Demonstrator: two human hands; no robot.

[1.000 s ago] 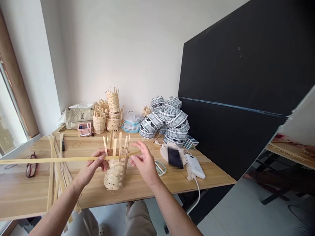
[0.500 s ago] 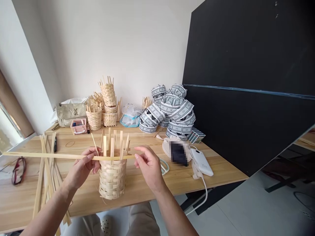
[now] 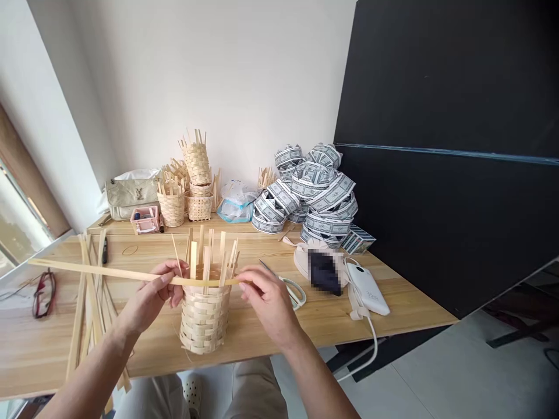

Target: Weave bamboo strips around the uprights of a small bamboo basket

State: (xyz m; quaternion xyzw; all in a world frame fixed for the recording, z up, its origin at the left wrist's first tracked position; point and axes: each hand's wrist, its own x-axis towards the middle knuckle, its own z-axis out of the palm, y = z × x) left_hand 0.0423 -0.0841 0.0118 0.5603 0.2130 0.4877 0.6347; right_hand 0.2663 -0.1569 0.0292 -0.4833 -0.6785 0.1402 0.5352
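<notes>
A pale woven basket stands upright near the table's front edge, with several uncut stakes rising from its rim. Across its near side runs a long bamboo strip, bowed slightly along the top of the weave, its free end reaching far left. My left hand pinches this strip at the basket's left side; a thin sliver stands up by its fingers. At the right of the rim, my right hand is closed on the strip's other end. The basket's far side is partly hidden by the stakes.
Loose bamboo strips and glasses lie left. Scissors and a white power bank lie right. Behind are finished baskets, a pink box, a handbag and stacked patterned bands. A black panel bounds the right.
The view has shifted a little, so things appear farther right. My right hand's fingers have closed in over the strip's end near the rim, and more of the scissors shows.
</notes>
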